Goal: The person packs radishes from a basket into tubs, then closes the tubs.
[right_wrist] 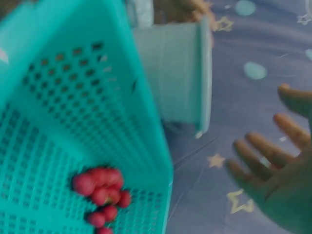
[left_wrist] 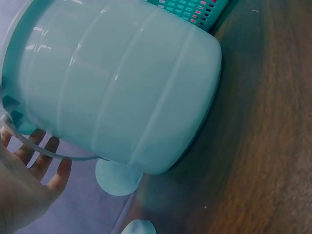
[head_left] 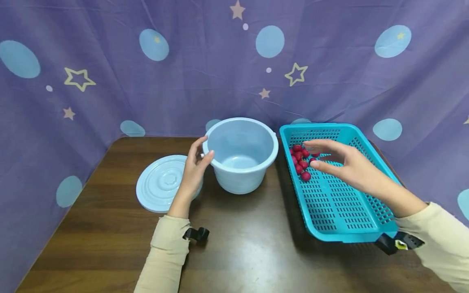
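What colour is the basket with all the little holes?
The basket is bright turquoise; the head view shows it best.

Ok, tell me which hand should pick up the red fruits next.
Right, I'd judge: the right hand hovers open over the turquoise basket, close to the red fruits, holding nothing. The left hand is at the side of the pale blue bucket, farther from them.
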The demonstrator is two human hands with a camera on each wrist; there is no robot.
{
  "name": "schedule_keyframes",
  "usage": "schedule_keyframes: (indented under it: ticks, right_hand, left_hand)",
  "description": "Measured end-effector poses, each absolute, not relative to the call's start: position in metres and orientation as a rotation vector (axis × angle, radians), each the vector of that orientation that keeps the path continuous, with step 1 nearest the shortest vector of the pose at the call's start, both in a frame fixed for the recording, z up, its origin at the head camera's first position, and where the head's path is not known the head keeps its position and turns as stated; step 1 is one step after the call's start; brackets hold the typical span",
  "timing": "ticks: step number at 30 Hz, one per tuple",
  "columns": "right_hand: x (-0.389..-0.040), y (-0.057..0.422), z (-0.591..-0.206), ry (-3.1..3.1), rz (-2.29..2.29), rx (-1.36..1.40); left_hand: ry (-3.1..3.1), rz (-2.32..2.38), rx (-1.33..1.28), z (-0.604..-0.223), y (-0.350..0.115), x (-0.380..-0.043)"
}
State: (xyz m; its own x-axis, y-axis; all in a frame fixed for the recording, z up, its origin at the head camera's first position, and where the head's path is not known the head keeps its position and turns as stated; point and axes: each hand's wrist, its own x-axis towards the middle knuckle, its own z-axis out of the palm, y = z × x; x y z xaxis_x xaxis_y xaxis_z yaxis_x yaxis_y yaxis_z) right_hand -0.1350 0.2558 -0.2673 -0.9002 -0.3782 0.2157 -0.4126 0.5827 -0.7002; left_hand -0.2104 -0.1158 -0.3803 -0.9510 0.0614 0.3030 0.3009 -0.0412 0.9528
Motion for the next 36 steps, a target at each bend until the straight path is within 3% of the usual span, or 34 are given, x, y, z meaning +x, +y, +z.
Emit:
schedule_keyframes:
  ticks: [7, 19, 36]
  right_hand:
    - [-0.169, 0.264, -0.278, -2.783, 1.314, 0.832]
    - [-0.219, 0.277, -0.316, -2.942, 1.223, 0.719]
    - [-0.237, 0.302, -0.373, -3.163, 1.110, 0.808]
  left_hand:
    - [-2.077, -2.096, -0.399, -0.377, -0.119, -0.208]
    - [-2.100, -2.094, -0.383, -0.375, -0.120, -0.209]
    - [-2.139, -2.052, -0.400, -0.377, -0.123, -0.210]
